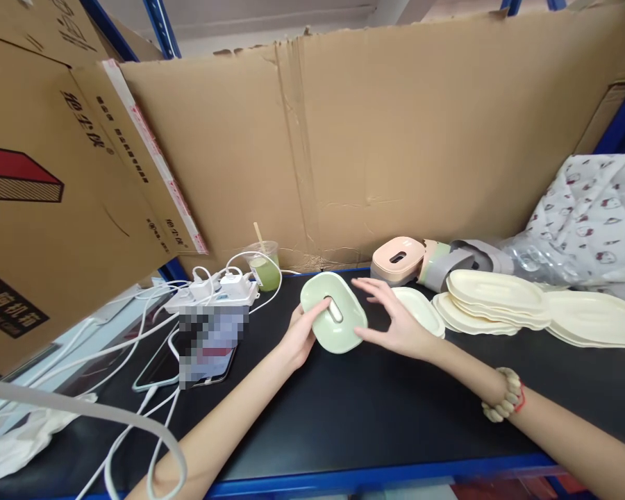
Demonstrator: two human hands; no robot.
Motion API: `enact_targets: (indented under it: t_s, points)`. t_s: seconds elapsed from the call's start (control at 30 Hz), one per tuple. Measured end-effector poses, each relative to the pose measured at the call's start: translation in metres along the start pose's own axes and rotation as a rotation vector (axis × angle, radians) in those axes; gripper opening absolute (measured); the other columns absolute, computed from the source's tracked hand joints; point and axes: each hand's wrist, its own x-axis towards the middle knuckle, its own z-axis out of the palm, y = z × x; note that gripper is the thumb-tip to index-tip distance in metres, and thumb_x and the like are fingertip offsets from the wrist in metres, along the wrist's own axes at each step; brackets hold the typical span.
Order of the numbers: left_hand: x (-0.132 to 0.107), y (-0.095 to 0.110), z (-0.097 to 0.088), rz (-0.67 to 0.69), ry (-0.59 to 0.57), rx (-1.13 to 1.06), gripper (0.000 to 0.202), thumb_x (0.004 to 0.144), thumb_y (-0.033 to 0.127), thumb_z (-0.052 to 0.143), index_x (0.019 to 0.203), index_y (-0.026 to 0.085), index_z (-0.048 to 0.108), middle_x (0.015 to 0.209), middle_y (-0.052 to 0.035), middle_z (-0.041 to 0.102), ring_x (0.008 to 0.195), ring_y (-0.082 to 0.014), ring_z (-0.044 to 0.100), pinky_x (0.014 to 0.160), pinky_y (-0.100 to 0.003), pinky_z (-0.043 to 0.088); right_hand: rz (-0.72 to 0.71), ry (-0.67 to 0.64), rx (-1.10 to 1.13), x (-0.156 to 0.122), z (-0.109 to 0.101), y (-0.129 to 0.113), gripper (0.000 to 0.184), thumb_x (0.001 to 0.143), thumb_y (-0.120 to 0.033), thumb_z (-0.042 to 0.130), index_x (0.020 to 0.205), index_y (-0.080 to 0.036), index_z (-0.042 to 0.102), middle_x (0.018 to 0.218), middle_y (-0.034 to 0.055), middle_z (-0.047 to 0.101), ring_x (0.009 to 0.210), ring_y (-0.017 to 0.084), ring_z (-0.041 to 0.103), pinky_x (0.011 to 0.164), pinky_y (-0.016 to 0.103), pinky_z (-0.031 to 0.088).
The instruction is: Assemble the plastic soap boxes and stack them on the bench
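Observation:
My left hand [301, 335] grips a pale green oval lid [334, 312] with a slot in its middle, thumb across its left edge, holding it tilted just above the black table [375, 410]. My right hand [393, 321] is on the lid's right side, its thumb touching the lower rim while the other fingers stretch out, spread, above the rim. Right behind that hand lies a cream oval plate [423, 310]. A bead bracelet [505, 396] is on my right wrist.
A pink slotted lid [398, 260] and grey-green parts [461, 260] sit at the back. Stacks of cream plates [500, 298] lie right, by patterned cloth [598, 222]. Left: a green drink cup [264, 267], chargers [223, 288], white cables, a phone [208, 344]. Cardboard walls [385, 139] surround.

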Motion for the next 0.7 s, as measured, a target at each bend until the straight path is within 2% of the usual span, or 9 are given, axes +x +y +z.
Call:
enact_targets:
  t_s: [0.07,0.17,0.27,0.33,0.4,0.47,0.6,0.7]
  points:
    - [-0.006,-0.003,0.003,0.018,-0.006,0.028,0.027,0.061,0.019,0.075,0.087,0.015,0.068,0.088,-0.0062,0.072,0.078,-0.019,0.066,0.072,-0.029,0.052,0.221,0.027,0.202,0.0,0.005,-0.002,0.076,0.071,-0.045,0.067,0.137,-0.023,0.036,0.133,0.0147,0.046,0.118,0.026,0.05,0.089,0.042,0.05]
    - [-0.014,-0.006,0.006,0.081,-0.058,0.107,0.036,0.055,0.026,0.08,0.087,0.016,0.068,0.089,-0.0061,0.072,0.079,-0.019,0.065,0.072,-0.027,0.051,0.405,-0.125,0.425,0.002,0.007,-0.01,0.063,0.069,-0.049,0.066,0.121,-0.016,0.052,0.106,0.0116,0.064,0.091,0.023,0.064,0.076,0.037,0.055]
    - [-0.019,-0.006,0.007,0.141,-0.104,0.185,0.04,0.051,0.035,0.081,0.084,0.015,0.069,0.087,-0.0063,0.072,0.079,-0.0196,0.065,0.069,-0.026,0.05,0.433,-0.175,0.494,0.004,0.006,-0.018,0.045,0.067,-0.049,0.067,0.092,-0.013,0.062,0.081,0.0056,0.067,0.076,0.019,0.065,0.069,0.032,0.054]
    - [-0.019,-0.005,0.007,0.208,-0.104,0.23,0.041,0.05,0.041,0.08,0.08,0.014,0.07,0.082,-0.0058,0.072,0.077,-0.0197,0.064,0.066,-0.026,0.05,0.428,-0.149,0.513,0.005,0.007,-0.021,0.039,0.066,-0.048,0.068,0.084,-0.014,0.06,0.077,0.0036,0.067,0.073,0.018,0.065,0.066,0.03,0.054]
    - [-0.018,-0.003,0.007,0.242,-0.091,0.252,0.043,0.051,0.048,0.078,0.076,0.013,0.07,0.076,-0.0059,0.071,0.075,-0.0203,0.064,0.065,-0.025,0.049,0.439,-0.13,0.52,0.004,0.009,-0.023,0.037,0.066,-0.045,0.068,0.084,-0.014,0.06,0.079,0.0034,0.067,0.072,0.016,0.064,0.065,0.028,0.053]
    - [-0.017,-0.002,0.006,0.188,-0.079,0.236,0.046,0.055,0.052,0.075,0.076,0.012,0.07,0.073,-0.0074,0.071,0.074,-0.0219,0.065,0.064,-0.027,0.049,0.476,-0.118,0.508,0.004,0.01,-0.024,0.038,0.065,-0.044,0.068,0.087,-0.014,0.06,0.078,0.0031,0.067,0.068,0.015,0.064,0.06,0.026,0.053]
    - [-0.016,-0.003,0.005,-0.018,-0.105,0.155,0.044,0.063,0.05,0.071,0.085,0.012,0.07,0.079,-0.0095,0.073,0.077,-0.0241,0.067,0.069,-0.03,0.05,0.593,-0.115,0.451,0.004,0.01,-0.027,0.049,0.062,-0.046,0.069,0.098,-0.016,0.057,0.06,-0.0033,0.062,0.049,0.013,0.058,0.04,0.022,0.046]
    - [-0.017,-0.004,0.006,-0.079,-0.176,0.163,0.037,0.066,0.042,0.07,0.091,0.015,0.07,0.085,-0.0073,0.073,0.082,-0.0228,0.067,0.072,-0.028,0.05,0.623,-0.03,0.44,0.006,0.007,-0.027,0.051,0.065,-0.047,0.066,0.104,-0.016,0.056,0.059,-0.0045,0.061,0.048,0.013,0.058,0.039,0.022,0.046]
